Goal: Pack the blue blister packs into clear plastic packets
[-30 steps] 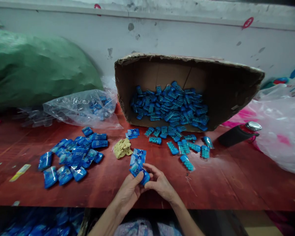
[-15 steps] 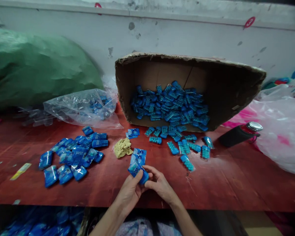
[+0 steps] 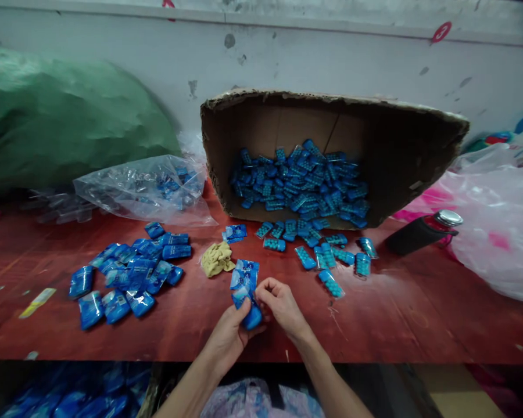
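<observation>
Here the left hand (image 3: 229, 334) closes around a small stack of blue packets (image 3: 244, 287), just in front of the tipped cardboard box (image 3: 331, 157), near the table's front edge. The right hand (image 3: 281, 305) pinches the stack's right side with curled fingers. Print on the packets is too small to read. On the wall behind the box sits a red circled mark (image 3: 439, 32) — it looks like a 3. The box lies on its side on a worn red table (image 3: 418, 313), blue blister packs (image 3: 300, 180) spilling from its mouth. Left of the box lie a clear plastic bag (image 3: 143, 188), a green sack (image 3: 70, 116) and a heap of blue wrapped packets (image 3: 131, 273); a yellow cloth (image 3: 215, 258) sits just before it. Right of the box lies a dark bottle (image 3: 422, 232) beside a white plastic bag (image 3: 497, 226)
</observation>
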`<state>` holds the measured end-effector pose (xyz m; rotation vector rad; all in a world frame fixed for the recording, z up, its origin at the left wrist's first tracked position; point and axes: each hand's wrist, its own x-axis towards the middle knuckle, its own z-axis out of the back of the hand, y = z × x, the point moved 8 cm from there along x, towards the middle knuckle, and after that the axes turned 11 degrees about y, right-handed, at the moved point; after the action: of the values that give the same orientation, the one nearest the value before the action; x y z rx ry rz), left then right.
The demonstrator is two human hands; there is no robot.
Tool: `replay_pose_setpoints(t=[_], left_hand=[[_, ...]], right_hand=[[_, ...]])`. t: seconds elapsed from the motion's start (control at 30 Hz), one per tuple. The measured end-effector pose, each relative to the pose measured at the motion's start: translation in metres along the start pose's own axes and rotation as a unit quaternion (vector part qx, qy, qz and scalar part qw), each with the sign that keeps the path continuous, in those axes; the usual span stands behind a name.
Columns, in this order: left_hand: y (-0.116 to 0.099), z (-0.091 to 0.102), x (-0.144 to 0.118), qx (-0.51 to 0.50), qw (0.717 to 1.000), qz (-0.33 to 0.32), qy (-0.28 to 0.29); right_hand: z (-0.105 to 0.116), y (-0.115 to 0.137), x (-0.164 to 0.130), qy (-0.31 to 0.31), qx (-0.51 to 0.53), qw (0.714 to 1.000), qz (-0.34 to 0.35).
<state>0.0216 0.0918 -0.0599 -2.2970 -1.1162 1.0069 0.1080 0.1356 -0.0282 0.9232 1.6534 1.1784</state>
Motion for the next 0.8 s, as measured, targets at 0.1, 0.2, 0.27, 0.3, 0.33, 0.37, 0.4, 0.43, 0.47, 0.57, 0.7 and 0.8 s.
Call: replay_pose_setpoints(t=[0.1,0.2,0.27,0.3,0.33,0.37,0.4,0.43,0.47,0.57,0.7,0.8], left_hand=[[0.002,0.011,0.002,-0.02,0.999,0.013,-0.046],[0.0,0.017,0.005,-0.049,0.996,-0.001,-0.073],[-0.003,0.013,0.006,-0.069,0.995,-0.025,-0.068],[-0.004,0.011,0.007,-0.076,0.995,-0.032,-0.062],[-0.005,0.008,0.007,-0.08,0.995,-0.035,-0.057],[-0.006,0.006,0.008,-0.079,0.995,-0.039,-0.054],[-0.008,0.005,0.007,-0.072,0.995,-0.046,-0.053],[-0.012,0.006,0.007,-0.059,0.995,-0.062,-0.058],[-0.019,0.01,0.005,-0.037,0.993,-0.082,-0.071],[-0.039,0.024,0.001,0.05,0.982,-0.128,-0.126],[-0.049,0.028,0.003,0.071,0.986,-0.105,-0.111],[-0.05,0.024,0.004,0.042,0.991,-0.095,-0.082]], right_hand=[[0.005,0.012,-0.005,-0.024,-0.017,0.998,0.053],[0.004,0.013,-0.009,-0.028,-0.057,0.996,0.064],[-0.003,0.005,-0.011,-0.002,-0.087,0.995,0.048],[-0.007,0.002,-0.011,0.011,-0.101,0.994,0.042],[-0.01,-0.001,-0.012,0.017,-0.111,0.993,0.042],[-0.012,-0.003,-0.012,0.019,-0.114,0.992,0.045],[-0.013,-0.004,-0.013,0.018,-0.112,0.992,0.049],[-0.013,-0.004,-0.013,0.016,-0.104,0.993,0.054],[-0.013,-0.004,-0.014,0.015,-0.096,0.994,0.057],[-0.014,-0.002,-0.016,0.03,-0.079,0.994,0.064],[-0.013,-0.002,-0.018,0.027,-0.052,0.996,0.073],[-0.013,-0.01,-0.017,0.017,-0.007,0.998,0.067]])
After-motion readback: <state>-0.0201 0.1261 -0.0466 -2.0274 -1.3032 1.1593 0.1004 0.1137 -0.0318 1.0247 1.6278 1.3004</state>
